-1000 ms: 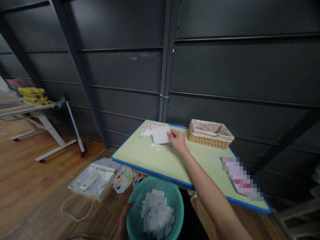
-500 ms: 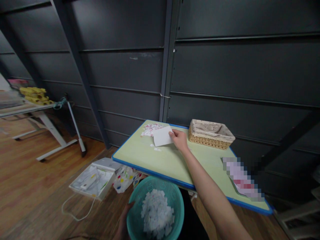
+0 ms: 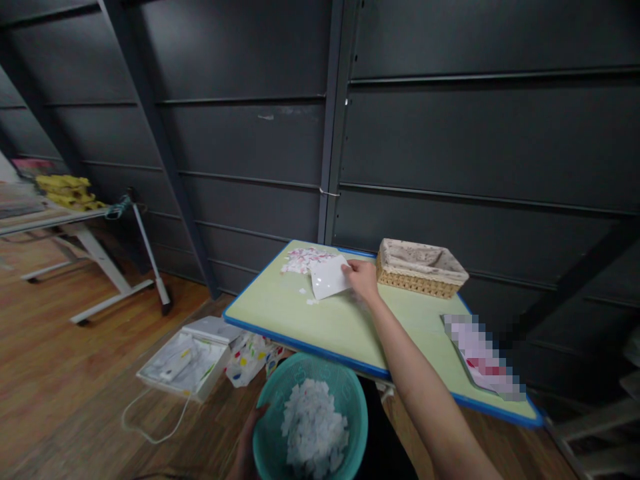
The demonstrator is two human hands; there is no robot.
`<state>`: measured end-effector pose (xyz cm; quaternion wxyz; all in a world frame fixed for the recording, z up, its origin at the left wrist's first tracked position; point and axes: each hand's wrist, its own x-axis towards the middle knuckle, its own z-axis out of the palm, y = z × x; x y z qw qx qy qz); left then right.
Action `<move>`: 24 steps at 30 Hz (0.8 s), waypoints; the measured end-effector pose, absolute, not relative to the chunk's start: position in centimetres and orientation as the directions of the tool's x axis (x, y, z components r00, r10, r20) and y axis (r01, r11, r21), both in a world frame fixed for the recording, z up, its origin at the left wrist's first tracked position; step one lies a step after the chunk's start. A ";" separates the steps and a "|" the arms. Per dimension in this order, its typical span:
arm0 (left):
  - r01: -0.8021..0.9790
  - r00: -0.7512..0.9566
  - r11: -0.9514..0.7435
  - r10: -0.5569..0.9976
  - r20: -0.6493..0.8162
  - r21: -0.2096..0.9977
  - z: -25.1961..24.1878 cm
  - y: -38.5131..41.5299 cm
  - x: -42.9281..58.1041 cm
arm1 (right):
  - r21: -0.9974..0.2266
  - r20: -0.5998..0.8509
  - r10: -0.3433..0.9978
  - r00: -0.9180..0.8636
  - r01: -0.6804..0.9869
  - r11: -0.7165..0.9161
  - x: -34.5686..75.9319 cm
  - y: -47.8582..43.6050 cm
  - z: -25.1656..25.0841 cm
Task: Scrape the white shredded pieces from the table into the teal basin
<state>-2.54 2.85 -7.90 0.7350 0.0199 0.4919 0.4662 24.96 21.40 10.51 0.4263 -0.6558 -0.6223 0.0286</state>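
Head view from where I stand: a dark grey panelled metal wall (image 3: pixel 480 147) fills the upper frame, and brown wooden floor (image 3: pixel 50 360) spreads across the lower left. Against the wall, right of centre, stands a pale green tabletop with a blue edge (image 3: pixel 280 313). At the bottom centre, below its near edge, is a round teal plastic basket (image 3: pixel 357 407) holding a heap of white paper scraps (image 3: pixel 317 427). Toward the tabletop's far right side sits a cloth-lined rectangular wicker basket (image 3: pixel 423 283); an open white box (image 3: pixel 160 387) lies on the floor at lower left.

Just right of centre, the person's right hand (image 3: pixel 363 279) is closed in a pinch, thumb and fingers on the right edge of a flat white card (image 3: pixel 330 277). At the lower centre-left, the left hand (image 3: pixel 255 423) seems to grip the teal basket's left rim, thumb over it; it is dark there, and most of its fingers are hidden.

The card is held tilted over the tabletop, overlapping, as I see it, a pile of pink-and-white paper bits (image 3: pixel 303 260) toward the far left corner. Nearer lie a few small white scraps (image 3: pixel 313 302).
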 end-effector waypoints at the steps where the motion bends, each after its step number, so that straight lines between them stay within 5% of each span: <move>1: -0.644 0.089 0.571 0.717 -0.691 0.509 -7.8 2.9 -2.5 | -0.600 0.500 0.838 0.217 0.785 0.156 24.9 21.4 10.5; 8: -0.634 0.097 0.599 0.689 -0.718 0.489 -7.8 3.0 -2.4 | -0.580 0.505 0.823 0.262 0.808 0.098 24.9 21.4 10.5; 20: -0.670 0.088 0.596 0.655 -0.751 0.442 -7.3 3.1 -2.4 | -0.724 0.487 0.846 0.218 0.642 0.251 24.6 21.9 9.8; 24: -0.666 0.110 0.610 0.649 -0.753 0.428 -7.1 3.3 -2.1 | -0.689 0.481 0.859 0.177 0.682 0.245 24.2 22.0 9.5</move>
